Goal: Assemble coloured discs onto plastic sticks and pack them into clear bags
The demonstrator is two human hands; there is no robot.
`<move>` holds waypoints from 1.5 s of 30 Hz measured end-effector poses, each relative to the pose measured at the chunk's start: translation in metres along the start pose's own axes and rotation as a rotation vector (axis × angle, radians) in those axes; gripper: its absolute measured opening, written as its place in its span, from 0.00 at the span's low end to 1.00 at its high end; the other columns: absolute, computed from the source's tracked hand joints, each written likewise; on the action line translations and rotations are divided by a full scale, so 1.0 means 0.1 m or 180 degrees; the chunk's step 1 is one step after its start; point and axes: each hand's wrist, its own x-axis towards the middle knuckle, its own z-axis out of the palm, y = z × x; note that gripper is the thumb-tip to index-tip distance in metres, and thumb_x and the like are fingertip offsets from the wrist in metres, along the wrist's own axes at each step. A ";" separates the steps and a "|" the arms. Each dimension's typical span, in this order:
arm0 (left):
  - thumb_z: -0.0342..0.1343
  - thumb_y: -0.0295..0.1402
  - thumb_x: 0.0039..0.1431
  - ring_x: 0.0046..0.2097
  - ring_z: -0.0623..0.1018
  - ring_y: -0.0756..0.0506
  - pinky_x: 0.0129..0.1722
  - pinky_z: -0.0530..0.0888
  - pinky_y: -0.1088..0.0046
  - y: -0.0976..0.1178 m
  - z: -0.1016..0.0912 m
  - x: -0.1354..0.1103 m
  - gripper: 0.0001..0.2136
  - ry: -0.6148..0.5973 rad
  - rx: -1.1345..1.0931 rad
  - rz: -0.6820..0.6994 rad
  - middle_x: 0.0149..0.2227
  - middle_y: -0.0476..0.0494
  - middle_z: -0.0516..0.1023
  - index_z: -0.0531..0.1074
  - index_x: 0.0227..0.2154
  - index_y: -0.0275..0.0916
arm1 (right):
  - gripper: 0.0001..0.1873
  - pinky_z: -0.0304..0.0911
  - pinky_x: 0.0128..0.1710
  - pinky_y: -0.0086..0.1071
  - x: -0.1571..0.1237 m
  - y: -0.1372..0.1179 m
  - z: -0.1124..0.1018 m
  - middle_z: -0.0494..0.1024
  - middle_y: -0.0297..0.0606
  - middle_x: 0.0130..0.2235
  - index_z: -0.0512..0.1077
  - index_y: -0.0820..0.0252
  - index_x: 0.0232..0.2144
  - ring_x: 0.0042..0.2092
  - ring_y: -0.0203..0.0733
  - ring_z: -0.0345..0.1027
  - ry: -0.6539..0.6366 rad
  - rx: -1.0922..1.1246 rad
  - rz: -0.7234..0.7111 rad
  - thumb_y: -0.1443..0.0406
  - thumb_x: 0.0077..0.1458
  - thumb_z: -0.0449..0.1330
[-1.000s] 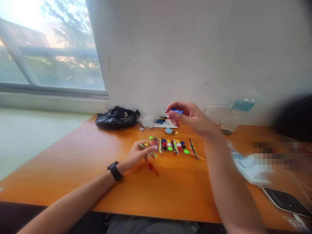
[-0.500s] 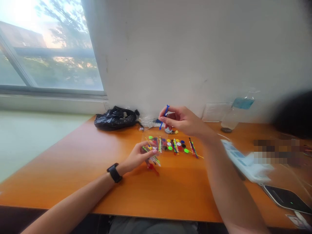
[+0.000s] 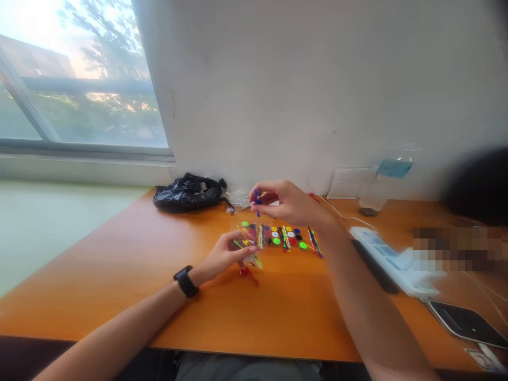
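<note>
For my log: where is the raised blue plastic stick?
The blue plastic stick is near the head view's centre, in the right hand, above the left hand.

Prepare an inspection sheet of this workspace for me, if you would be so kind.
Surface: orange-brown tabletop.
Job's things: coloured discs in rows between bundles of thin rods; a red piece lies by the left hand.
Clutter: black plastic bag at the back, clear bottle back right, dark-screened device front right.
Grips: right hand pinches a blue piece above the table; left hand is at light-green rods, its hold unclear.
Cables: a pale cable in front of the bottle.
Surroundings: plain wall, window at left, blurred person at the right edge.
</note>
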 end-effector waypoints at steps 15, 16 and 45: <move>0.70 0.44 0.58 0.33 0.86 0.38 0.30 0.82 0.65 0.06 0.01 -0.02 0.21 -0.0154 -0.0176 -0.0047 0.34 0.38 0.84 0.74 0.46 0.34 | 0.07 0.61 0.39 0.32 0.00 -0.04 0.01 0.79 0.38 0.40 0.76 0.60 0.35 0.38 0.40 0.69 -0.0086 -0.0408 -0.0268 0.64 0.65 0.60; 0.70 0.44 0.58 0.33 0.86 0.38 0.30 0.82 0.66 0.06 0.01 -0.02 0.21 -0.0132 -0.0175 -0.0044 0.34 0.38 0.84 0.74 0.46 0.34 | 0.07 0.61 0.38 0.32 -0.01 -0.04 0.00 0.79 0.38 0.41 0.76 0.60 0.35 0.37 0.39 0.68 -0.0101 -0.0412 -0.0275 0.64 0.65 0.60; 0.70 0.45 0.57 0.37 0.87 0.38 0.30 0.81 0.68 0.05 0.00 0.00 0.23 0.0017 -0.0041 0.0027 0.40 0.36 0.84 0.74 0.46 0.34 | 0.06 0.56 0.28 0.28 -0.08 -0.04 -0.07 0.80 0.33 0.30 0.78 0.59 0.35 0.29 0.35 0.68 -0.0324 -0.0550 0.0301 0.67 0.60 0.60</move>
